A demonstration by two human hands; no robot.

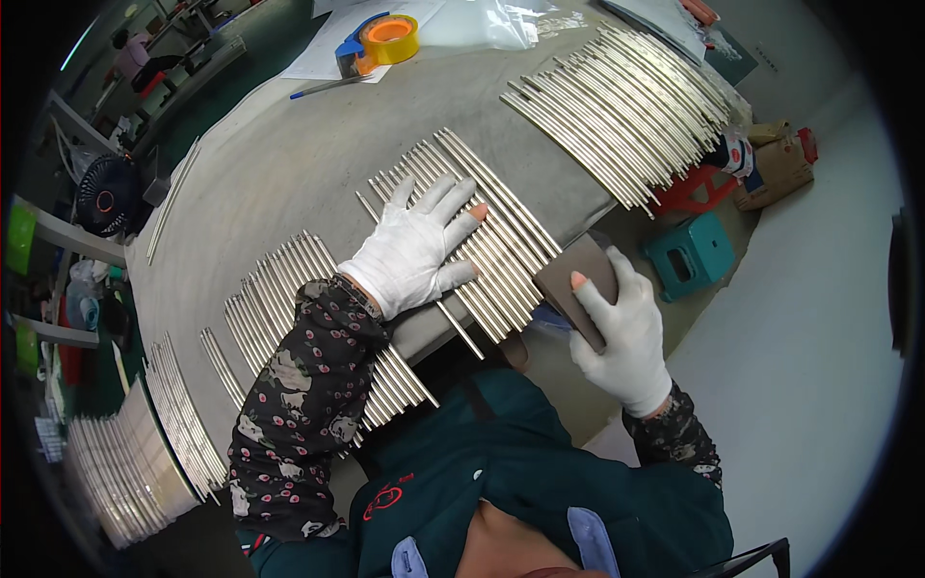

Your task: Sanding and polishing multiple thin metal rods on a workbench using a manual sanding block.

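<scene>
A row of slim, shiny metal rods (503, 255) lies side by side on the grey table in front of me, their near ends jutting past the edge. Spread flat over the row is my left hand (409, 252), in a white glove with bare thumb and fingertip showing. My right hand (631, 339), gloved the same way, grips a brownish-grey block (581, 277) that looks like a sanding sponge. The block is at the rods' near right ends, just off the table edge; whether it touches them I cannot tell. My left sleeve partly covers another group of rods (275, 294).
More rods (626, 116) are fanned out at the far right, and others (183, 414) at the left. An orange-yellow tape roll in a blue dispenser (385, 40) and a blue pen (328, 87) sit at the back. Right of the table stand a teal stool (689, 255) and a cardboard box (776, 173).
</scene>
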